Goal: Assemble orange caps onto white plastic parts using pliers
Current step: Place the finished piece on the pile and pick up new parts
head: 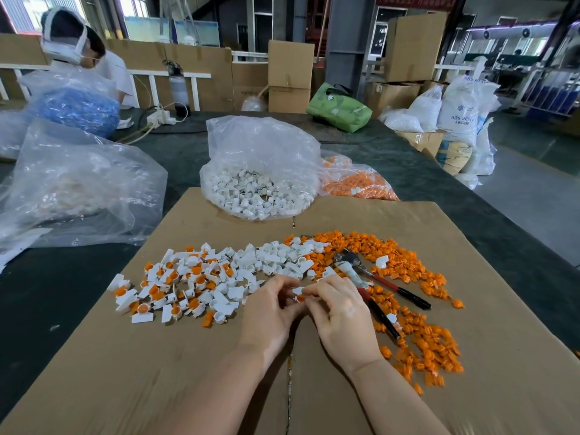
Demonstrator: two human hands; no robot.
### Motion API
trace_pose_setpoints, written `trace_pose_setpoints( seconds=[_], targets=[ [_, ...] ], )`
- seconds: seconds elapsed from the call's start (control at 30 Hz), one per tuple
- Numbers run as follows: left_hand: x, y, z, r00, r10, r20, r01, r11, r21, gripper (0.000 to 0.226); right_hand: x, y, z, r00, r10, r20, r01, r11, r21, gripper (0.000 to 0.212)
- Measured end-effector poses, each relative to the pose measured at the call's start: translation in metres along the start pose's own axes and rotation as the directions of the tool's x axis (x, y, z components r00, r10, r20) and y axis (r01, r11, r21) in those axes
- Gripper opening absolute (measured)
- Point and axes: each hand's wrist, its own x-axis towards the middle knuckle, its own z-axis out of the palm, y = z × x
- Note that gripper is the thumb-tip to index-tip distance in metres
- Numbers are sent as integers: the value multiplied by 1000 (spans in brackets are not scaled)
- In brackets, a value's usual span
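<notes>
Both hands pinched one white part (298, 291) with its orange cap (300, 298).
Left of the hands lay a capped pile (163, 288); right, the idle pliers (373, 284) among many loose orange caps (417, 334), so much remained.

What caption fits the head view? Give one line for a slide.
Both hands, left hand and right hand, fit an orange cap into a white part; pliers lie alongside.

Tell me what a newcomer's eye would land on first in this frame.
Probably the orange caps scattered over the right of the cardboard sheet, around the pliers. Next, the left hand and right hand meeting at centre, pinching a white part with an orange cap.
</notes>
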Motion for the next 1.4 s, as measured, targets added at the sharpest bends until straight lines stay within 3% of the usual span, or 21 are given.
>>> trace_pose_setpoints(
  seconds=[0.2, 0.3, 0.4, 0.47, 0.57, 0.67, 0.83, 1.07, 1.23, 1.3, 1.4],
  targets=[
    [-2, 1, 2, 1000, 2, 29, -4, 999, 43, 24, 1, 0, 1, 998, -15, 63, 18, 999, -43, 14],
    [-2, 3, 1, 1000, -1, 0, 1, 1000, 19, 25, 0, 1, 1, 1000, 15, -17, -16, 997, -77, 14],
    [0, 5, -1, 999, -8, -48, 9, 1000, 12, 25, -2, 4, 3, 978, 134, -159, -159, 974, -159, 14],
    [5, 6, -8, 995, 41, -86, -34, 997, 75, 19, -2, 5, 5, 956, 220, -192, -261, 938, -229, 15],
    [21, 3, -28, 977, 117, -177, -83, 979, 188, 10, -2, 5, 9, 951, 257, -172, -302, 887, -349, 22],
    [39, -9, -53, 960, 106, -260, -16, 945, 327, 9, 0, 4, 11, 953, 271, -139, -304, 848, -434, 25],
    [48, -29, -73, 963, 55, -265, 97, 844, 527, 15, 3, 5, 14, 960, 249, -127, -278, 800, -532, 30],
    [47, -23, -67, 953, 82, -293, 125, 772, 623, 22, 3, 7, 15, 961, 246, -124, -273, 786, -555, 32],
    [42, -8, -41, 972, 222, -77, -154, 851, 502, 25, 3, 5, 15, 956, 269, -114, -286, 782, -554, 32],
    [43, -7, -29, 983, 181, 40, -174, 820, 545, 40, 3, 4, 14, 955, 277, -106, -288, 779, -556, 32],
    [46, -8, -19, 984, 59, 166, -161, 682, 713, 61, 3, 3, 13, 947, 308, -87, -300, 761, -575, 30]
  ],
)
